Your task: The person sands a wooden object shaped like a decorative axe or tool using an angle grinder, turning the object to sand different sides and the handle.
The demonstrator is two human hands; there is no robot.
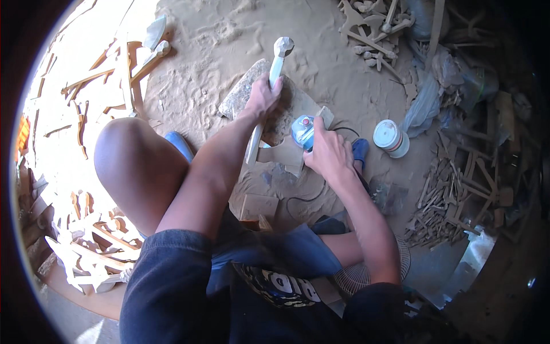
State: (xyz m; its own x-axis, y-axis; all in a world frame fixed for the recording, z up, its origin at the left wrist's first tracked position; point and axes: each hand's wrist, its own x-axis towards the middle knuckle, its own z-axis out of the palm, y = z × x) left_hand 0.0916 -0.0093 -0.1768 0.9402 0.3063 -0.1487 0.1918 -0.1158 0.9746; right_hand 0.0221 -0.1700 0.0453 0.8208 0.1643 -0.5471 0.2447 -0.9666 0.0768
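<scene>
My left hand (263, 96) is wrapped round a long pale wooden piece (275, 70) with a faceted knob at its far end. Its lower part shows again below my wrist, slanting toward me. In my right hand (333, 152) is a blue-green power tool (303, 129) with a red spot on top. Its working face is hidden. Under both hands lies a worn stone-like block (243, 90), with a flat notched board (286, 156) at its near side. The tool is over the board's right part, apart from my left hand.
A dark cord (306, 199) runs over the dusty ground. To the right stands a white lidded tub (389, 137). Cut wooden parts lie in heaps at far right (375, 28), right (438, 198) and left (106, 246). A round wire-guarded fan (404, 258) is by my right elbow.
</scene>
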